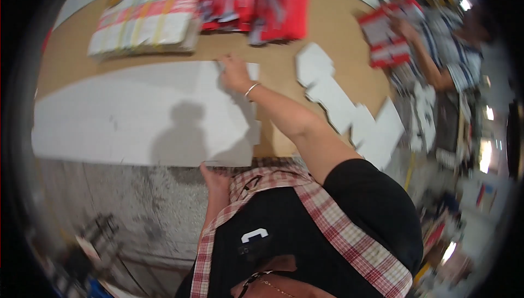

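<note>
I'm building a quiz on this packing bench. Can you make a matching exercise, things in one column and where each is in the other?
Things:
1. right hand
2. left hand
3. red stack
4. die-cut blanks

Places:
A. far edge of the table, middle
B. far edge of the big white sheet
C. right part of the table, lying flat
D. near edge of the white sheet

Pairs: 1-B, 2-D, 3-A, 4-C
</note>
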The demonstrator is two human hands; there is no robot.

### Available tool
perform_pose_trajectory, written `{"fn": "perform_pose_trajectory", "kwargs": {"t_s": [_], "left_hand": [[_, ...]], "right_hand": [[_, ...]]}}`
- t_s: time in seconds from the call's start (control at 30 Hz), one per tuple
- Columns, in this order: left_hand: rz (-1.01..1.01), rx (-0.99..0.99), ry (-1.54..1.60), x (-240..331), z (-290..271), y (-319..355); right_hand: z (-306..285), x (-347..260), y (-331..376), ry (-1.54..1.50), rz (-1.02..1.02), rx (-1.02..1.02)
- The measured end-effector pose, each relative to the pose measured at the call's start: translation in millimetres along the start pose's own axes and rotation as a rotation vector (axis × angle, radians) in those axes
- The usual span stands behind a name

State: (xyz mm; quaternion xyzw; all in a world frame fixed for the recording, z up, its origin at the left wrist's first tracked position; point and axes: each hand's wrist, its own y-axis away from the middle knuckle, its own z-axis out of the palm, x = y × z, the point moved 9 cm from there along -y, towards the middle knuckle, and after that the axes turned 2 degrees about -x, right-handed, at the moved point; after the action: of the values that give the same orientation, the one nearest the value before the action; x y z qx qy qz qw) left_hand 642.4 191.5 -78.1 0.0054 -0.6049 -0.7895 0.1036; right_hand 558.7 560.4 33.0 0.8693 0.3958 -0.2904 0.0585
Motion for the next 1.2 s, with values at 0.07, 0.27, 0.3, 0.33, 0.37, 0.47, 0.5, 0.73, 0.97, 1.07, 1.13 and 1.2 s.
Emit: {"fn": "perform_pose_trajectory", "kwargs": {"t_s": [0.07, 0.27, 0.3, 0.33, 0.37, 0.47, 0.5, 0.73, 0.97, 1.07, 1.13, 1.2], "left_hand": [[0.039, 0.087, -0.123, 2.8, -33.1, 11.6], [0.438, 0.012, -0.706, 14.8, 18.6, 80.3], [0.437, -0.006, -0.723, 1.0, 33.6, 81.5], [0.529, -0.205, -0.872, -16.3, 71.2, 85.3], [0.618, -0.405, -1.017, -38.9, 108.3, 92.7], [0.847, -0.654, -1.443, -123.2, 201.2, 113.6], [0.938, -0.704, -1.685, -158.1, 226.9, 110.2], [1.328, -0.779, -2.420, -322.6, 340.0, 77.7], [1.043, -0.619, -2.929, -362.8, 328.7, 32.7], [0.724, -0.496, -2.978, -343.8, 330.7, 41.6], [0.721, -0.623, -2.792, -348.2, 353.7, 52.3], [0.887, -0.894, -2.361, -366.1, 384.0, 79.3]], "right_hand": [[-49.1, 1.3, 48.3, -0.086, -0.019, 0.091], [-213.3, 148.5, 257.4, 0.245, 0.302, -0.032], [-259.0, 174.2, 301.3, 0.492, 0.331, 0.161], [-285.3, 228.0, 352.4, 0.603, 0.425, 0.141], [-314.5, 294.0, 419.9, 0.638, 0.731, 0.173], [-395.3, 392.6, 537.6, 0.601, 1.302, 0.342], [-412.7, 428.1, 570.6, 0.572, 1.431, 0.383], [-402.5, 573.4, 614.4, -0.317, 1.511, 0.248], [-369.2, 574.1, 647.2, -0.976, 1.418, 0.695], [-399.8, 519.0, 599.7, -0.943, 1.335, 0.766], [-446.0, 481.2, 598.5, -0.784, 1.127, 0.998], [-485.6, 419.0, 581.1, -0.694, 1.025, 1.030]]}}
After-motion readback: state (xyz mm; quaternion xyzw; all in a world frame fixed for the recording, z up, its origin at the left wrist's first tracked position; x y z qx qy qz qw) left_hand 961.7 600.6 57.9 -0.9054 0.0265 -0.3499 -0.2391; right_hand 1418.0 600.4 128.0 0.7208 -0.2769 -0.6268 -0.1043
